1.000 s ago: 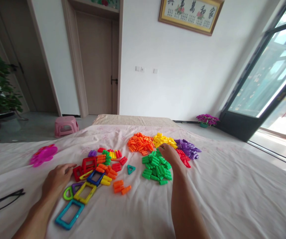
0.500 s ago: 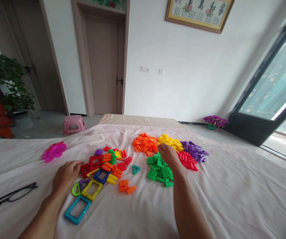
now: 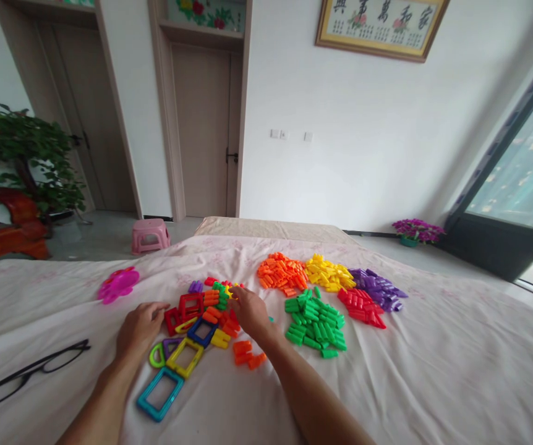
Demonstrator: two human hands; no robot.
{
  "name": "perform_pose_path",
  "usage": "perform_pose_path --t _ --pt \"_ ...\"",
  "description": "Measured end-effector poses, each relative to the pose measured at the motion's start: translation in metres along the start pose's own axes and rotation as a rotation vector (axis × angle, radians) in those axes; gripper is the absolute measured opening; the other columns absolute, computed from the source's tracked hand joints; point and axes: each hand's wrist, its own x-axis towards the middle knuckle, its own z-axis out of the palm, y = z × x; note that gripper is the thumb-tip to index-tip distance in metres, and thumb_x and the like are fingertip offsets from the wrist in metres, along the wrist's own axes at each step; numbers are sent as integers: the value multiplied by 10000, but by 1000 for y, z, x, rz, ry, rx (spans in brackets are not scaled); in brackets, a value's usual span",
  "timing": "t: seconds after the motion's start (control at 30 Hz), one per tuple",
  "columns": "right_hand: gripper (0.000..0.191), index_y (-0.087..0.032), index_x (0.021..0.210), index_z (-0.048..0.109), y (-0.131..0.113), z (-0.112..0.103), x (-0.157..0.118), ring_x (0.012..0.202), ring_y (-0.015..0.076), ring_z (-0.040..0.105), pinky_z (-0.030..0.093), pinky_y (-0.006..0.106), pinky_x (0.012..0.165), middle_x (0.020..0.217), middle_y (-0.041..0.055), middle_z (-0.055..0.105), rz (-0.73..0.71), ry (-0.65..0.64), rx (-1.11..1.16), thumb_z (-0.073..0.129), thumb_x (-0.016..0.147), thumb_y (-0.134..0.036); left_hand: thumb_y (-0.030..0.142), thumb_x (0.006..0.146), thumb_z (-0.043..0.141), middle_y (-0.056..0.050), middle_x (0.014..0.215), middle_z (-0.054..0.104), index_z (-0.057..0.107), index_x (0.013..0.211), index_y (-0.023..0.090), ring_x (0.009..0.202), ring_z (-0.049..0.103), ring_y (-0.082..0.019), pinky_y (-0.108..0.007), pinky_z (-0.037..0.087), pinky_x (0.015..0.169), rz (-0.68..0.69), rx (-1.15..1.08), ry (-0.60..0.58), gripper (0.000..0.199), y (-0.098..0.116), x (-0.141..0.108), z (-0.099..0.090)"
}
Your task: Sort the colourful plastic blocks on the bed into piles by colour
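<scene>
My right hand (image 3: 251, 314) reaches over the small mixed pile, fingers pinched by the yellow and green plastic pieces (image 3: 222, 295); whatever it grips is hidden. My left hand (image 3: 140, 327) lies on the sheet with its fingers slightly apart, nearest the red square frame tile (image 3: 172, 321). Around them are a second red tile (image 3: 191, 305), a dark blue square tile (image 3: 201, 332), a yellow square tile (image 3: 185, 358) and a teal square tile (image 3: 160, 394). A small green rounded tile (image 3: 157, 355) sits below my left fingers. Orange pieces (image 3: 242, 352) lie below my right wrist.
To the right are sorted piles: orange (image 3: 282, 273), yellow (image 3: 329, 274), purple (image 3: 378, 288), red (image 3: 362, 307) and green (image 3: 315, 322). Black eyeglasses (image 3: 29, 372) and a pink plastic toy (image 3: 119, 285) lie at left. A pink stool (image 3: 150, 235) stands beyond the cloth-covered surface.
My right hand has moved left from the green and yellow piles to the mixed pieces. My left hand stays beside the red tile. The camera view has shifted slightly.
</scene>
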Motion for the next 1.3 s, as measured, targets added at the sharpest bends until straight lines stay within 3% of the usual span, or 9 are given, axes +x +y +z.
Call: perform_pose_path --t 0.13,0.37,0.5,0.67,0.8,0.9,1.1,1.2,1.3 --pt "268 -262 1128 720 -4 9 18 1022 225 683 461 284 793 1134 54 729 41 7 -61 562 928 -347 339 896 425 -68 1173 737 763 1071 233 1082 664 -223 -305 466 967 -16 -7 -3 395 4 -2 -3" --pt "261 -254 1056 755 12 6 17 979 185 681 454 242 805 1066 35 754 46 80 -16 552 895 -222 338 889 445 -70 1167 743 760 1073 227 1085 660 -222 -303 467 970 -5 -20 -7 382 5 -2 -4" --pt "252 -255 1051 765 39 -24 4 921 177 696 470 236 797 1003 15 773 61 148 56 566 897 -238 350 898 433 -79 1179 737 755 1088 223 1094 660 -235 -318 467 972 -5 -24 -22 395 0 0 -2" --pt "248 -225 1019 773 76 -85 -21 925 181 694 474 249 819 1019 24 773 34 242 17 553 907 -236 364 882 454 -83 1170 736 763 1081 229 1081 671 -254 -334 478 970 -15 -28 -22 391 -3 2 -1" --pt "249 -222 999 774 104 -128 -45 908 183 693 470 250 812 993 29 772 125 263 -90 539 921 -254 351 875 461 -79 1167 738 766 1074 236 1070 675 -253 -330 486 956 -29 -28 -26 382 0 1 -3" --pt "240 -234 1007 770 124 -144 -62 919 186 694 465 244 797 991 23 771 198 270 -145 550 923 -279 347 878 457 -82 1167 739 764 1077 233 1068 675 -257 -338 489 951 -40 -36 -33 383 2 1 -4" --pt "260 -222 1041 761 143 -148 -75 1020 205 673 456 271 852 1083 49 754 293 284 -268 535 954 -314 357 883 457 -82 1181 735 762 1088 232 1063 673 -259 -339 484 952 -33 -31 -32 389 -3 3 -1" --pt "273 -213 1099 742 127 -141 -69 1098 204 643 437 288 949 1152 66 733 237 327 -250 509 968 -270 371 884 453 -70 1187 733 764 1085 244 1065 675 -250 -322 484 938 -28 -14 -27 392 -2 2 -1" --pt "269 -220 1088 743 97 -122 -56 1098 203 638 428 292 985 1141 73 732 121 292 -181 503 971 -244 361 890 436 -74 1177 736 764 1080 233 1078 671 -244 -311 477 941 -21 1 -23 400 2 0 -3"
